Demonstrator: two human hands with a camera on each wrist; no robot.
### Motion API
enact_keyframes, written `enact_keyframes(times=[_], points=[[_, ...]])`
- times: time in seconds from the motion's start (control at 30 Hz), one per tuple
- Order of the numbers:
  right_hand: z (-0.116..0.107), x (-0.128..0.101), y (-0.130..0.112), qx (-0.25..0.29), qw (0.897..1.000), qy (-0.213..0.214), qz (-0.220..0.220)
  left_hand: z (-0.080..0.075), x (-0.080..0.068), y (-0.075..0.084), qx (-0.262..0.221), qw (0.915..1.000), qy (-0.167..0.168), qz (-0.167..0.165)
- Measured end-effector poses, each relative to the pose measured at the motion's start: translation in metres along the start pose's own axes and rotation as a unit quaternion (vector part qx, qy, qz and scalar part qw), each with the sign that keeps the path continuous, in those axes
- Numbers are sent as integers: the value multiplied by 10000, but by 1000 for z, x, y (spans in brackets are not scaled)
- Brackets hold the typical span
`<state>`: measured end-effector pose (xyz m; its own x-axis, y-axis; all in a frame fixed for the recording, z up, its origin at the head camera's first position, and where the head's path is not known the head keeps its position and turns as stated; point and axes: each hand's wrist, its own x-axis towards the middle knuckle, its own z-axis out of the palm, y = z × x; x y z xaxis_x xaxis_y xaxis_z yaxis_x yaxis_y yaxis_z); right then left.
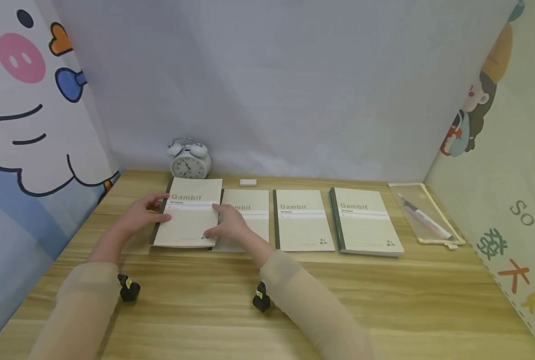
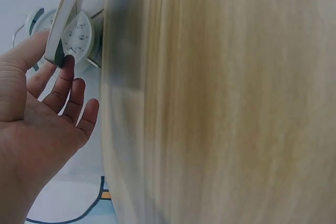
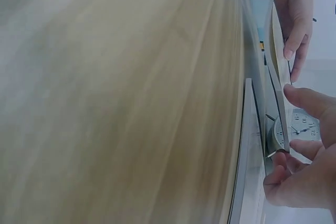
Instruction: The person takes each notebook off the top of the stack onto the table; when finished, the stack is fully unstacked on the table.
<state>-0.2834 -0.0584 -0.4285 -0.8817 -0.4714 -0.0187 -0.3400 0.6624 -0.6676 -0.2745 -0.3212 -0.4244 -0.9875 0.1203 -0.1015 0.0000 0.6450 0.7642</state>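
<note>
At the left end of the row on the tabletop [image 1: 294, 300], the leftmost notebook [image 1: 188, 217] lies lifted between both hands, long axis running away from the person. Left hand [image 1: 143, 212] pinches its spine edge; right hand [image 1: 227, 225] grips its right edge, overlapping the second notebook [image 1: 251, 215].
</note>
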Motion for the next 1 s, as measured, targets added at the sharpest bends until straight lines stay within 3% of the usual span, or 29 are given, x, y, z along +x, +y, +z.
enact_keyframes(times=[0.33,0.53,0.8,1.0], points=[[8,0,-5,-341,9991,-49,228,0,5,-6,172,9998,-95,-74],[17,3,-5,-714,9969,-45,340,-4,8,-18,463,9986,-253,-31],[26,4,-8,-1538,9870,-160,431,-3,12,-34,1007,9943,-354,-57],[28,2,-7,-1825,9823,-110,401,-2,12,-36,1227,9921,-277,-1]])
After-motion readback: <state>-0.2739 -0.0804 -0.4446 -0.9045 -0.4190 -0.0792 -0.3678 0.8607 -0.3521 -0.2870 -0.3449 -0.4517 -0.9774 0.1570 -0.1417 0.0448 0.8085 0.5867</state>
